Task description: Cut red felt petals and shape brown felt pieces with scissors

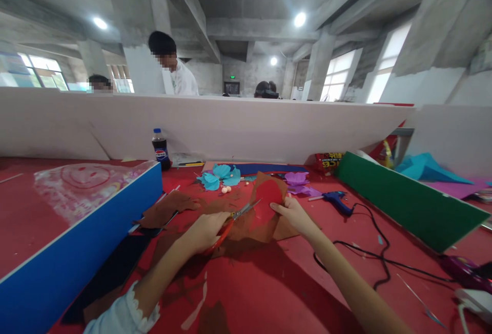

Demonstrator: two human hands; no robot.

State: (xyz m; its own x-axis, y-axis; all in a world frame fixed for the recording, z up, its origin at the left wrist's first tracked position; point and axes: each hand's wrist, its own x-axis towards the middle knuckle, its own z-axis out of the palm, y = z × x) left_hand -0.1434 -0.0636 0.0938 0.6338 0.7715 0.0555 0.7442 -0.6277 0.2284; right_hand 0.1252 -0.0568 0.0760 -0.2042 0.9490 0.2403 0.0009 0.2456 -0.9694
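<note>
My left hand (206,231) is closed round the orange handles of a pair of scissors (243,210). The blades point right and reach the left side of a red rounded paper piece (268,196). This piece lies against a sheet of brown paper (259,234), and I cannot tell whether the two are joined. With thumb on top, my right hand (294,215) pinches the right edge of the red piece and the brown paper; its other fingers are hidden behind. Behind these are blue paper flowers (221,176), a purple paper flower (296,179) and small pale beads (226,189).
A blue board (88,226) stands on the left, a green board (407,198) on the right. A blue glue gun (338,202) trails a black cable. A cola bottle (160,150) is near the white partition (238,126); people are beyond it. Brown scraps (167,208) lie left.
</note>
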